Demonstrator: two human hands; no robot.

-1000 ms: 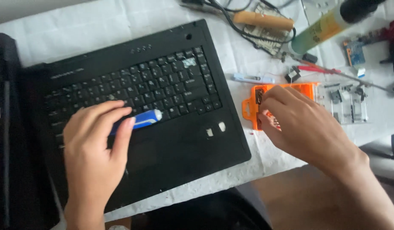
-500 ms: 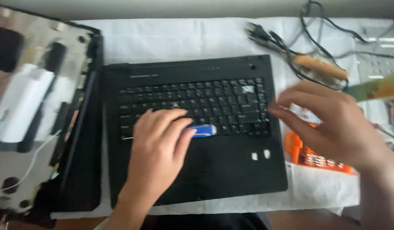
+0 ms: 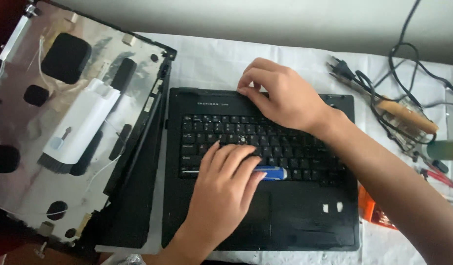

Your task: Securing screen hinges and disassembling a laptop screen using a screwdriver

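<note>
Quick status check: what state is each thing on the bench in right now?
Laptop base: flat, keyboard up.
Blue-handled tool: on the keyboard, under the left hand.
Right hand: fingertips on the base's top edge.
Detached lid panel: lying inside up.
White brush tool: resting on panel.

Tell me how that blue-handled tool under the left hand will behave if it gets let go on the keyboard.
The blue-handled tool looks rounded and smooth, so it would probably roll or slide off the uneven keys of the black laptop base. It seems small and rigid, likely light. Only the left hand pins it; the right hand rests at the laptop's top edge, so nothing else would stop it.
</note>
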